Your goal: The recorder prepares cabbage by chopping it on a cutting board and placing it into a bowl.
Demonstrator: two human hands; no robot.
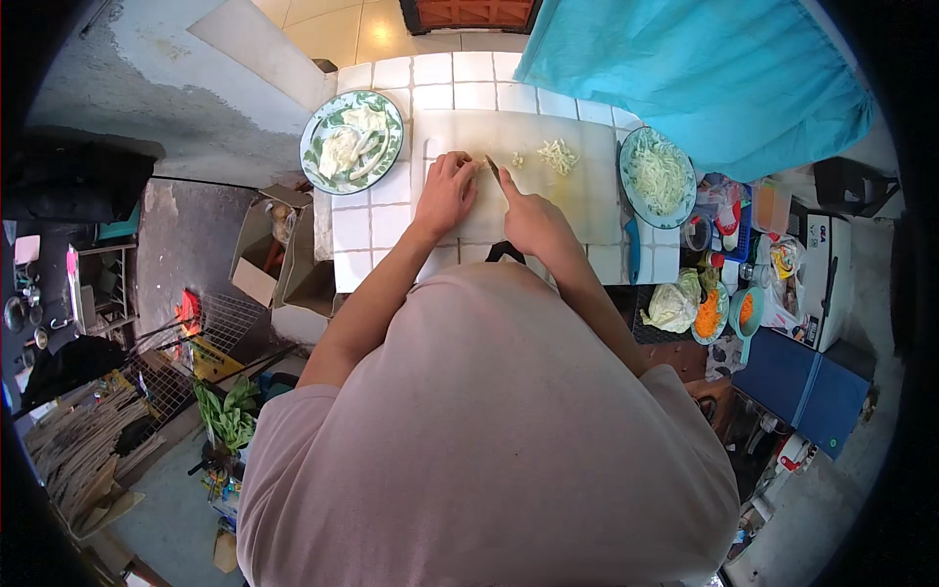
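My left hand (446, 189) presses its curled fingertips onto a small pale piece of cabbage (481, 164) on a translucent white cutting board (469, 128); the fingers partly hide the piece. In my right hand (534, 220) is a kitchen knife (494, 170), the index finger stretched along the blade's back. The blade stands just right of my left fingertips. A few cabbage bits (518, 158) and a small heap of cabbage shreds (559, 156) lie farther right on the board.
A green-patterned enamel plate (307, 158) with cabbage leaves stands left, another plate (627, 180) with shredded cabbage right. A blue-handled tool (632, 249) lies by the white-tiled counter's (433, 70) right edge. Beyond are a cabbage (673, 304) and grated carrot (709, 314). A turquoise curtain (697, 81) hangs back right.
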